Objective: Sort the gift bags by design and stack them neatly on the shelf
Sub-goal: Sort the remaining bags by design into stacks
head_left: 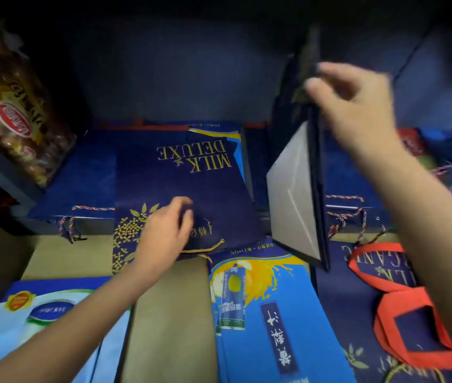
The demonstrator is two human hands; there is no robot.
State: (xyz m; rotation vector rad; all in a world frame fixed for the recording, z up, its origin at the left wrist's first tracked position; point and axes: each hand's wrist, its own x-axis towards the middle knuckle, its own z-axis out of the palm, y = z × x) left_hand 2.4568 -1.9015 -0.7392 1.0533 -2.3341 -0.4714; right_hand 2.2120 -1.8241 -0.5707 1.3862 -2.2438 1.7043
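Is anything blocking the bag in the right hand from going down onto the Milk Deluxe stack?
Only the left hand, which rests on the Milk Deluxe bag. The right hand holds the folded navy bag upright just beside that stack.

Dim, shadowed dark grey-blue back panel of a shelf recess (pixel 180 73) fills the upper frame. Flat tan cardboard-like surface (pixel 169 313) at lower centre, better lit. Slanted grey metal shelf edge (pixel 4 172) at left. Upper corners too dark to read, possibly more shelving.
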